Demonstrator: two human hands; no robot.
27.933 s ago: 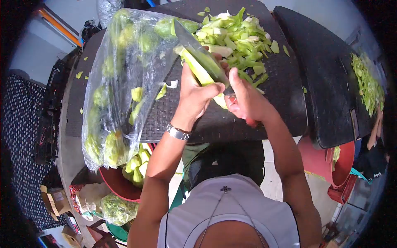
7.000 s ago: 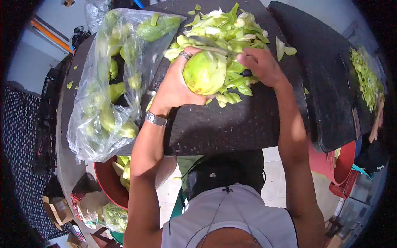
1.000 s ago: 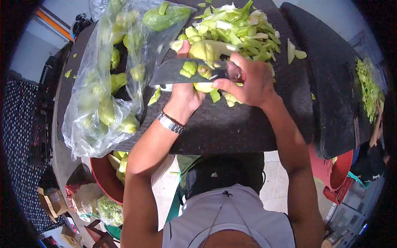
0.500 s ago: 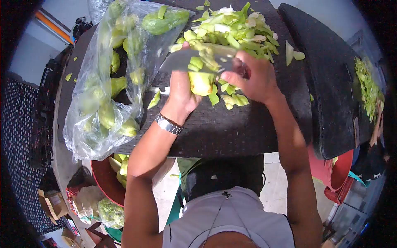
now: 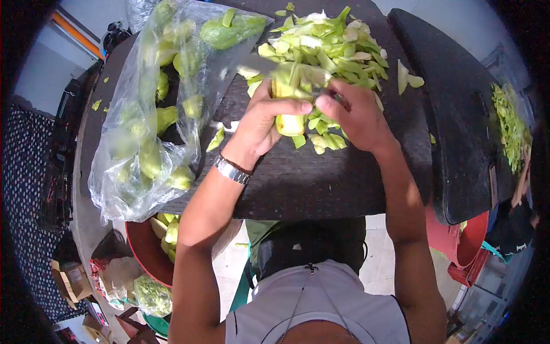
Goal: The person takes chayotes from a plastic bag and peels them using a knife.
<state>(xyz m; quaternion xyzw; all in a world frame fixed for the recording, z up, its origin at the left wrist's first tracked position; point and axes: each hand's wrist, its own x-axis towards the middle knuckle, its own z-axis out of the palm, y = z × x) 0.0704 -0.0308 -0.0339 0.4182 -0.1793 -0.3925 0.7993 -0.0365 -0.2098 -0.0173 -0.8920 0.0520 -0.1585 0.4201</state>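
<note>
My left hand (image 5: 256,123), with a metal watch on the wrist, is closed around a partly peeled green papaya (image 5: 291,125), its thumb across the front. The papaya's pale lower end points toward me. My right hand (image 5: 361,117) is closed on the handle of a knife, largely hidden by its fingers. The knife blade (image 5: 258,62) is smeared by motion and crosses the papaya's upper part, among blurred peel. Beyond my hands lies a heap of green peelings (image 5: 332,51); several loose pieces (image 5: 327,141) lie beside the papaya.
A clear plastic bag (image 5: 123,166) of green fruit covers the left of the dark table (image 5: 309,189). A larger green fruit (image 5: 232,31) lies on it. Red tubs (image 5: 140,246) stand below the table. At right is a black board (image 5: 458,120) with shreds (image 5: 510,126) at its far edge.
My left thumb has come across the front of the papaya. The papaya has turned slightly upright, and the knife blade has shifted up and is more blurred.
</note>
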